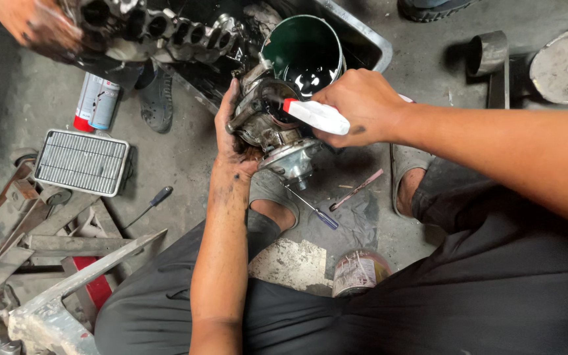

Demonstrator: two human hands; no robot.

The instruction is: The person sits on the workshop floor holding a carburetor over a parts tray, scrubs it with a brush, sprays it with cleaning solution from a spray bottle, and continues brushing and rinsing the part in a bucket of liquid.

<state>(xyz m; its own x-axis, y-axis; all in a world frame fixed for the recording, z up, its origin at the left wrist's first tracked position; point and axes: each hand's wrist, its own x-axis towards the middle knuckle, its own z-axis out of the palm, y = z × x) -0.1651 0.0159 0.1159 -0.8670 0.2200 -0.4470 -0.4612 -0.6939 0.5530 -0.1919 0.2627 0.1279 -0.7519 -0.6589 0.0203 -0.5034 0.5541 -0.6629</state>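
Observation:
My left hand (231,141), smeared with black grease, grips a dirty metal engine part (267,128) from its left side and holds it above the floor. My right hand (363,108) is closed around a white spray bottle with a red nozzle tip (313,115), the nozzle pointing into the part's round opening. Just behind the part stands a dark green bucket (304,49) with dark liquid in it. At the top left another person's greasy hand (37,26) holds a long metal manifold (159,29) with several ports.
On the concrete floor lie a rectangular air filter (81,162), a spray can (96,102), two screwdrivers (313,210) (152,200), a thin metal tool (357,189) and a tin can (357,271). Scrap metal bars (47,243) pile at the left. A metal tray (363,33) holds the bucket.

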